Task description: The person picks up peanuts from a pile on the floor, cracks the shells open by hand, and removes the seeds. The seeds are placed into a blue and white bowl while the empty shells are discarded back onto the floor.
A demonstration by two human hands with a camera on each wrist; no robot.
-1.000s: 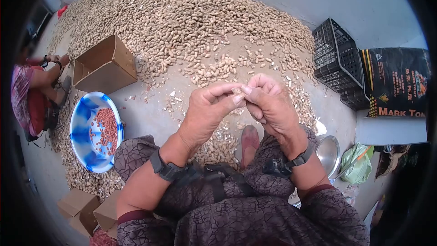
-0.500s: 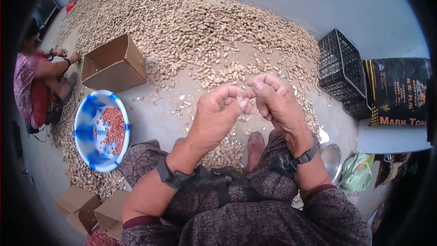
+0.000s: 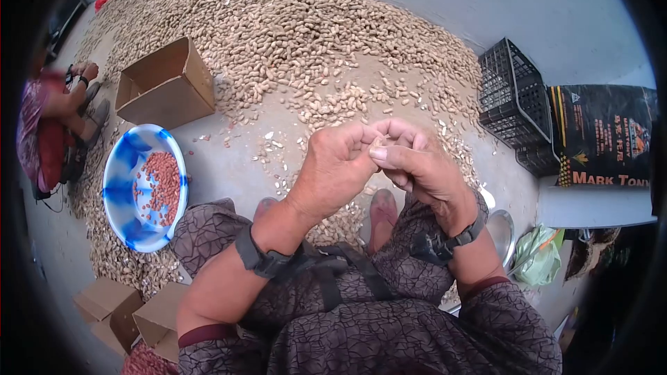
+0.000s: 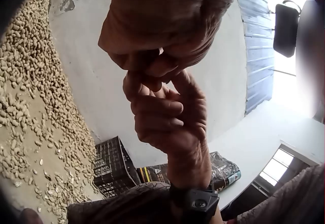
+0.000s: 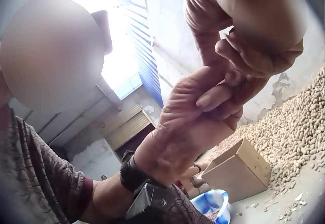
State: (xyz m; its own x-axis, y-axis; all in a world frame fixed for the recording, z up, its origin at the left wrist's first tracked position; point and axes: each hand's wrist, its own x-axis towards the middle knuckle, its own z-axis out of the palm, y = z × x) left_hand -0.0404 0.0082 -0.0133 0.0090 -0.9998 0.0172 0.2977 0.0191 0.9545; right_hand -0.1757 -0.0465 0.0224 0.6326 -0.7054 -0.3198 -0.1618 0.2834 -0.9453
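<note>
In front of my lap, my left hand (image 3: 333, 170) and right hand (image 3: 429, 167) meet at the fingertips. Between them they pinch a small peanut (image 3: 379, 142), mostly hidden by thumbs and fingers. The right thumb lies across its near side, and the left thumb and forefinger hold it from the left. In the left wrist view the right hand (image 4: 170, 120) reaches up to the left one, its fingers curled. The right wrist view shows the left hand (image 5: 190, 110) with its fingers bent inward against the right hand's fingers.
A large heap of unshelled peanuts (image 3: 278, 35) covers the floor ahead. To the left stand a blue-and-white basin (image 3: 124, 219) with red kernels, a cardboard box (image 3: 163, 101) and a crouching person (image 3: 52, 118). Black crates (image 3: 511, 94) and a black sack (image 3: 608, 135) are at right.
Half a second ago the fingertips stood slightly apart, with the left hand holding a small piece. Now the right hand has closed in and both hands pinch together.
</note>
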